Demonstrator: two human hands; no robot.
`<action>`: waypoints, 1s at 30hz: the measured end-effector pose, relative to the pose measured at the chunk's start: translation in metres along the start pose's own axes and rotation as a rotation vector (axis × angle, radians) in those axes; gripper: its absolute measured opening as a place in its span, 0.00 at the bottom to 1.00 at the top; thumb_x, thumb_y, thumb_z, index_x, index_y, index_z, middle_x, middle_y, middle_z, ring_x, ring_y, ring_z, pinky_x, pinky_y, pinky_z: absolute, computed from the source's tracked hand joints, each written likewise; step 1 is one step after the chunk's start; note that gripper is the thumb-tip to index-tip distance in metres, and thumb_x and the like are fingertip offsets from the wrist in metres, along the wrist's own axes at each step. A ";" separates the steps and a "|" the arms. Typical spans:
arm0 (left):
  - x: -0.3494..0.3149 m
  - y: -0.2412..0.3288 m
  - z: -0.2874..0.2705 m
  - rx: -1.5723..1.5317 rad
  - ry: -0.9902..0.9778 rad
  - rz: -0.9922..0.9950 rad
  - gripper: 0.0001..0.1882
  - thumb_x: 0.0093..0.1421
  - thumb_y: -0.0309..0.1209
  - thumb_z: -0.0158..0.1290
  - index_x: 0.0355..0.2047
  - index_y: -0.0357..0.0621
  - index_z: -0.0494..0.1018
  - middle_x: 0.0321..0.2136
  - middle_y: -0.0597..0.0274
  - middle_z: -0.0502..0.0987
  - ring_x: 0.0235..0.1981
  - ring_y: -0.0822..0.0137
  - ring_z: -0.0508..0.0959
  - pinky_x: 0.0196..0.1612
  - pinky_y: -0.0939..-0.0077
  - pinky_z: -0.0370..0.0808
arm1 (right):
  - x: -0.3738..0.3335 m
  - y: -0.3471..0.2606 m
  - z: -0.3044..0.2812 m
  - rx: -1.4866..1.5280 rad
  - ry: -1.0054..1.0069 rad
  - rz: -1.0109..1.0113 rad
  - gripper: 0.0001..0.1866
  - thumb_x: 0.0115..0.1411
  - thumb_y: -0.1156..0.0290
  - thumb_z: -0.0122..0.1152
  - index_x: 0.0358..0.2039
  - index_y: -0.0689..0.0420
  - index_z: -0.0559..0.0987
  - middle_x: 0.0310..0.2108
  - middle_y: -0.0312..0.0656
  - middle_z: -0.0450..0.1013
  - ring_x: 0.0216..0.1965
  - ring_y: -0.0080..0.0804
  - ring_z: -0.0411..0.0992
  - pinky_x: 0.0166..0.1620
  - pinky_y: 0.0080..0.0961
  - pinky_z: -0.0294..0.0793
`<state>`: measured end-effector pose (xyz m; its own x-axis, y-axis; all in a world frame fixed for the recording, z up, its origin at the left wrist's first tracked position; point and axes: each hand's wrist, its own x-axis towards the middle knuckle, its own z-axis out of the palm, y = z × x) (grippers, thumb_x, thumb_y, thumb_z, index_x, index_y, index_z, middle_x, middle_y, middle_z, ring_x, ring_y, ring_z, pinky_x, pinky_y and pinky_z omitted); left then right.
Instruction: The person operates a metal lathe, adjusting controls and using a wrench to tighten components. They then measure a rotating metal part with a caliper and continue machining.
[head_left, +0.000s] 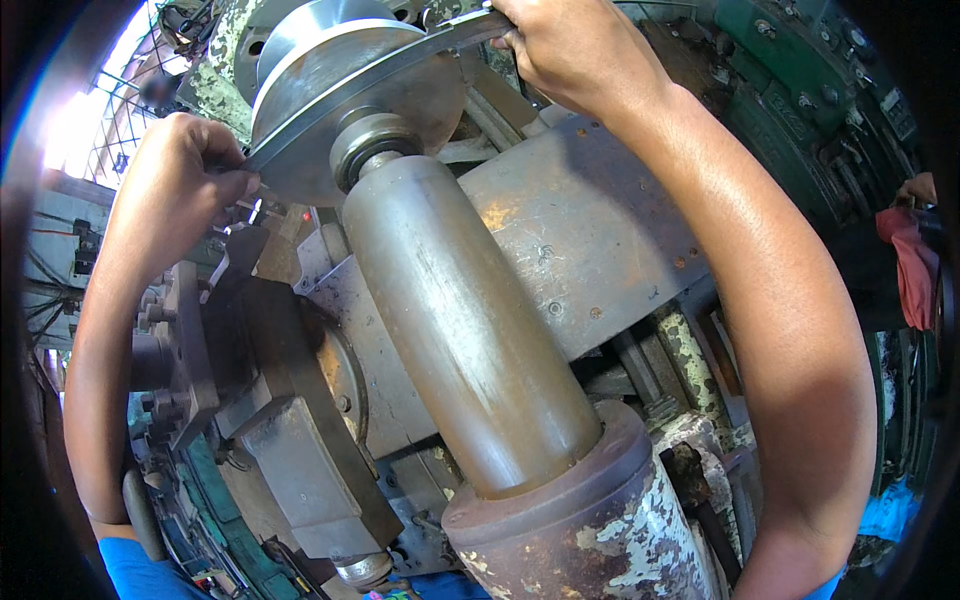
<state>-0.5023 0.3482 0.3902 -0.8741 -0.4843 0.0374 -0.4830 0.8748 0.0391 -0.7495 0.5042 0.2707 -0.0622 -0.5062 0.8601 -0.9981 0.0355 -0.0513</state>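
Note:
A long steel vernier caliper point(432, 46) lies across the face of a shiny round metal disc point(425, 105) mounted in a lathe. My left hand point(190, 165) pinches the caliper's left end between thumb and fingers, beside the disc's left rim. At the other end, past the disc's upper right rim, my right hand point(575, 50) is closed around the caliper near its sliding part. My right fingers are partly cut off by the top edge. A live centre point(372, 145) presses against the middle of the disc, below the caliper.
The thick steel tailstock quill point(470, 320) runs toward me from the paint-chipped tailstock point(590, 520). A tool post point(255, 330) stands at left, beside the flat carriage plate point(590, 230). Green machinery point(800, 80) is at far right, near another person's hand point(918, 188) and red cloth point(905, 265).

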 end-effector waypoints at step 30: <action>0.003 -0.002 0.000 -0.037 -0.033 -0.021 0.04 0.51 0.20 0.59 0.22 0.32 0.75 0.15 0.62 0.74 0.16 0.75 0.73 0.20 0.78 0.69 | 0.000 -0.003 -0.003 -0.034 -0.028 0.038 0.05 0.51 0.78 0.50 0.25 0.63 0.76 0.26 0.56 0.73 0.33 0.57 0.74 0.39 0.45 0.74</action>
<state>-0.5039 0.3450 0.3908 -0.8652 -0.5013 0.0036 -0.4996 0.8628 0.0769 -0.7468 0.5066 0.2721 -0.1005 -0.5275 0.8436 -0.9943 0.0842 -0.0658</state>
